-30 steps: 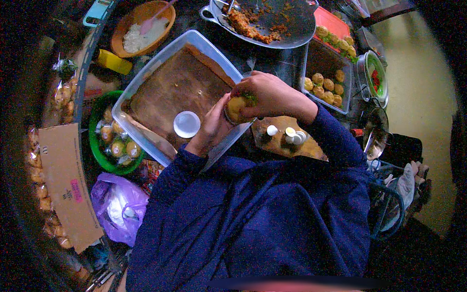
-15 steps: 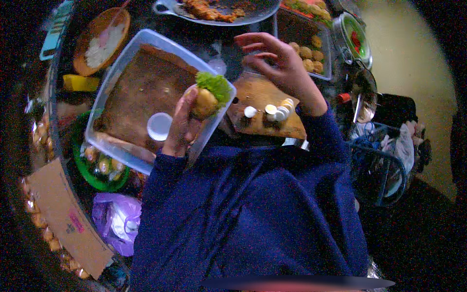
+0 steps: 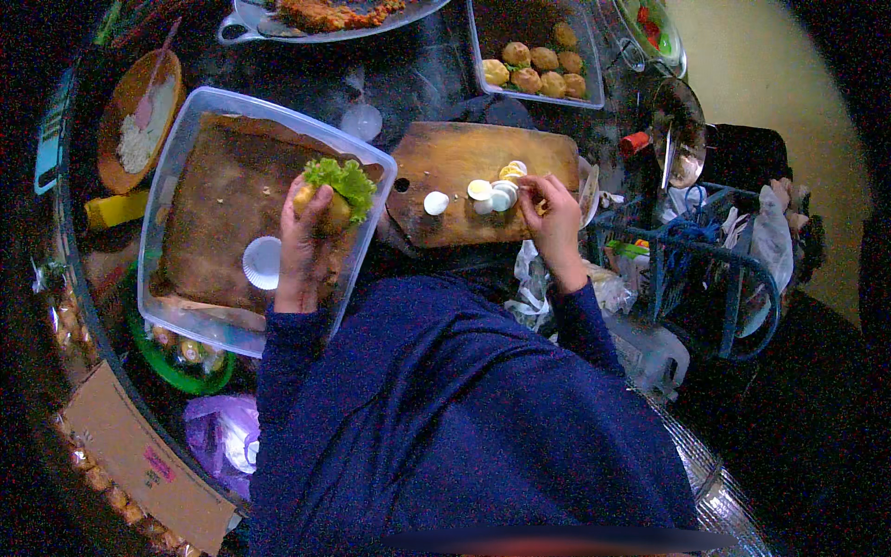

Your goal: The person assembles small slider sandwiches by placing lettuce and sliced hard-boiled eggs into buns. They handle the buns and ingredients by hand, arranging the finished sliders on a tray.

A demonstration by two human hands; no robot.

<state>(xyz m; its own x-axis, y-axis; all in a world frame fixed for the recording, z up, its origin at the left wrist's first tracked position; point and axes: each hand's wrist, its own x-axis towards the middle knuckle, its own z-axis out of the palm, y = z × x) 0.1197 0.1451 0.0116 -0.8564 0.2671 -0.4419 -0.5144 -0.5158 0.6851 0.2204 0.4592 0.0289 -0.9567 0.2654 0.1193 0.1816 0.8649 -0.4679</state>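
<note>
My left hand (image 3: 302,243) is wrapped round a small golden bun (image 3: 333,217) with a frilly green lettuce leaf (image 3: 336,174) sticking out of it. It is above the right side of a clear plastic tub (image 3: 276,109), whose brown-lined bottom holds a white fluted paper cup (image 3: 263,263). My right hand (image 3: 555,227) is at the wooden cutting board (image 3: 455,148), thumb and fingers pinched at the edge of overlapping boiled egg slices (image 3: 502,196). Whether a slice is fully between the fingertips is hard to see. A lone white egg slice (image 3: 436,202) lies farther left on the board.
Beyond the board stands a tub of filled buns (image 3: 545,61). A pan of reddish-brown food (image 3: 339,14) is at the far edge. An orange bowl of white food (image 3: 139,139) sits left, a green basket (image 3: 186,371) nearer. A blue-grey basket (image 3: 733,278) stands right.
My right hand has come down from above the board to the egg slices, its spread fingers now pinched. My left hand still holds the bun; the whole view has shifted.
</note>
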